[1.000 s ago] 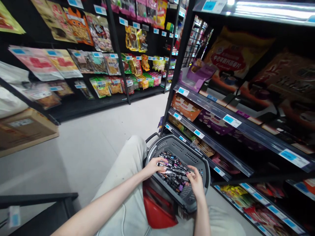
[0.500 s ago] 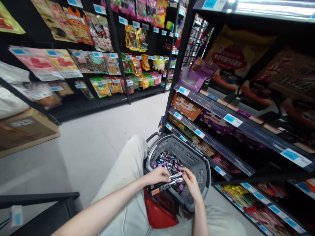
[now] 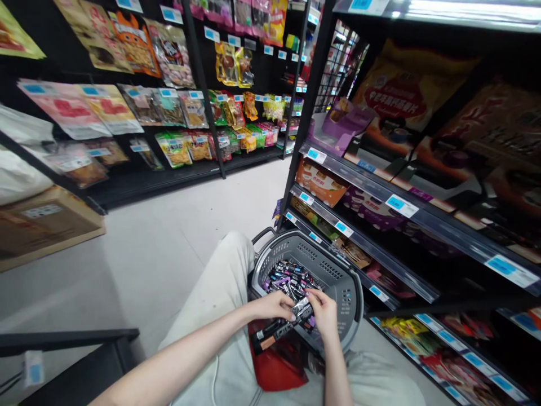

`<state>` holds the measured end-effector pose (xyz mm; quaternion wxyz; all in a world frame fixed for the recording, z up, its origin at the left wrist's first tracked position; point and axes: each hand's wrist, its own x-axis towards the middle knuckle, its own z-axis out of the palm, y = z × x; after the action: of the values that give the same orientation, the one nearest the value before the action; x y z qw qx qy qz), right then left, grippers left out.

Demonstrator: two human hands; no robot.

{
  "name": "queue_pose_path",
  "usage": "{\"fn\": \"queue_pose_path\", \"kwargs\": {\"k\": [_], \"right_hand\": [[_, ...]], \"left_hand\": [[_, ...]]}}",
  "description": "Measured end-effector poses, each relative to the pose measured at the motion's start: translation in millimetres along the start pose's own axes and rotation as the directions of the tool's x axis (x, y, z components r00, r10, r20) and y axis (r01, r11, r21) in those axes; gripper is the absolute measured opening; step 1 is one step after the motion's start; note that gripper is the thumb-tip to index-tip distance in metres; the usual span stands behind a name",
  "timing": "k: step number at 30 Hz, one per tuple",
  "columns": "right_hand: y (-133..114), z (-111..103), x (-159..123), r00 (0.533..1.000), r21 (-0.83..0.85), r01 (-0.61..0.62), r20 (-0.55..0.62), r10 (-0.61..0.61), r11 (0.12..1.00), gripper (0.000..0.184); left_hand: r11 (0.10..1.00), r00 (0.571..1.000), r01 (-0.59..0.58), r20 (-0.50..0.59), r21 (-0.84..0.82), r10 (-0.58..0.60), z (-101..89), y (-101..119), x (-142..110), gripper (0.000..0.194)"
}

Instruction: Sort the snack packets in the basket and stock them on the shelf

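A grey basket sits between my knees, with several slim black, silver and purple packets loosely piled in it. Over its near side, my left hand is closed around a bundle of slim black packets, one with an orange end. My right hand pinches the upper end of a silver-and-black packet at the same bundle, fingers and thumb together. My fingers partly cover the packets, and their print is too small to read.
Beneath the basket's near edge is a red object. Shelves of boxes and bags rise close on the right. A cardboard box stands at left on the pale floor, and snack bags line the back rack.
The bundle has tilted more steeply, its orange end lower. My right hand has turned slightly and shifted left along the packets. My left hand stays on the bundle.
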<state>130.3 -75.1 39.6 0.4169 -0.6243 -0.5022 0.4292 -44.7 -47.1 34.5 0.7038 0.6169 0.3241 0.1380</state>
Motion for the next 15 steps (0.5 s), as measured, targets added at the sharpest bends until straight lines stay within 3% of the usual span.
{"fn": "queue_pose_path", "kwargs": {"k": [4, 7, 9, 11, 13, 15], "right_hand": [[1, 11, 0, 0.996, 0.123, 0.037, -0.080, -0.028, 0.992, 0.034], [2, 18, -1, 0.992, 0.302, 0.034, -0.126, 0.004, 0.953, 0.053], [3, 22, -2, 0.996, 0.380, -0.088, 0.008, 0.092, 0.921, 0.053], [3, 26, -5, 0.964, 0.358, -0.226, 0.216, 0.155, 0.906, 0.042], [3, 30, -6, 0.920, 0.297, -0.266, 0.361, 0.150, 0.917, 0.030], [3, 34, -7, 0.901, 0.275, -0.243, 0.420, 0.111, 0.930, 0.023]], "left_hand": [[0.997, 1.000, -0.023, -0.007, -0.068, 0.022, 2.3, 1, 0, 0.030], [0.977, 0.991, -0.006, -0.129, -0.214, -0.022, 2.7, 2, 3, 0.029], [0.941, 0.965, -0.050, -0.260, -0.334, -0.041, 1.0, 2, 6, 0.030], [0.897, 0.922, -0.122, -0.383, -0.424, -0.056, -2.3, 1, 9, 0.033], [0.860, 0.886, -0.182, -0.460, -0.477, -0.068, -6.3, -2, 11, 0.035], [0.834, 0.858, -0.233, -0.509, -0.500, -0.065, -9.8, -6, 13, 0.035]]}}
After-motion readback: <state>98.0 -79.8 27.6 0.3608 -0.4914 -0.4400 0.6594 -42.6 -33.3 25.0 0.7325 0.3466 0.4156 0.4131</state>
